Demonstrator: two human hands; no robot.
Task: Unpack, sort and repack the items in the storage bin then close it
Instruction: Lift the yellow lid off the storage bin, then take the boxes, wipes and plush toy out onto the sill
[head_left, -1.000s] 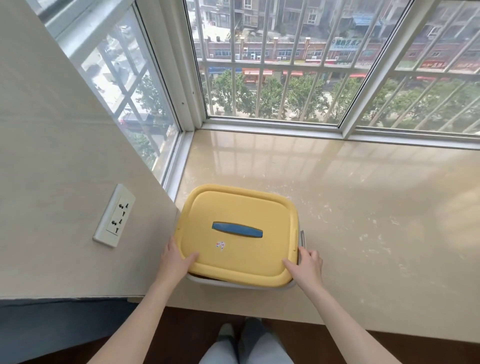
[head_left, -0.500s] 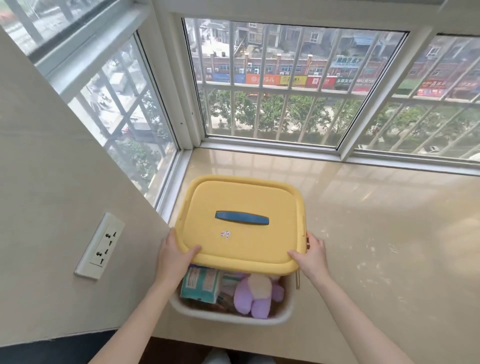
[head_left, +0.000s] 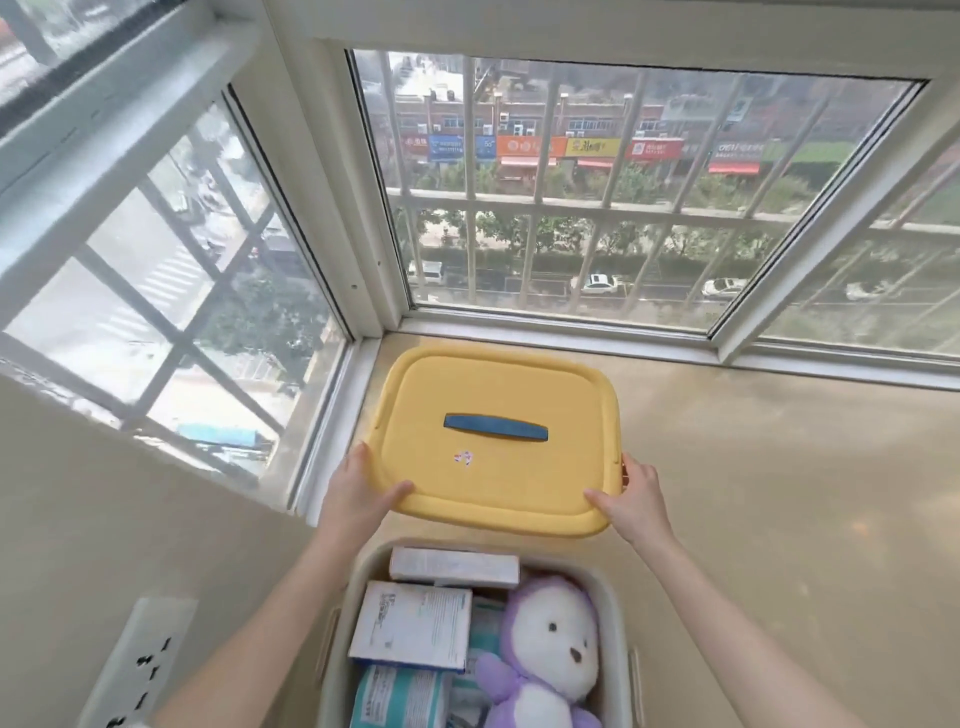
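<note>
- Lid (head_left: 498, 441): yellow, rounded corners, top side up, off the bin and just far of it, near the window corner. Whether it touches the worktop cannot be told.
- Handle (head_left: 496, 428): dark blue bar, centred on the lid.
- Sticker (head_left: 464, 457): small, on the lid just near of the handle.
- Left hand (head_left: 358, 493): grip grasping the lid's near-left corner, thumb on top, fingers round the edge.
- Right hand (head_left: 631, 499): grip grasping the lid's near-right corner, thumb on top, fingers round the side edge.
- Bin (head_left: 617, 623): pale grey, open, at the near edge of the worktop between the two forearms.
- Plush (head_left: 545, 654): purple with a white face, lying face up in the right half of the bin.
- Long box (head_left: 454, 566): white, against the bin's far wall.
- Flat box (head_left: 410, 623): white, printed, in the left half, on top of other packs.
- Teal pack (head_left: 400, 696): near-left, partly under the flat box.
- Worktop (head_left: 779, 493): glossy beige sill under the windows.
- Socket (head_left: 140, 670): white, on the wall at near left.
</note>
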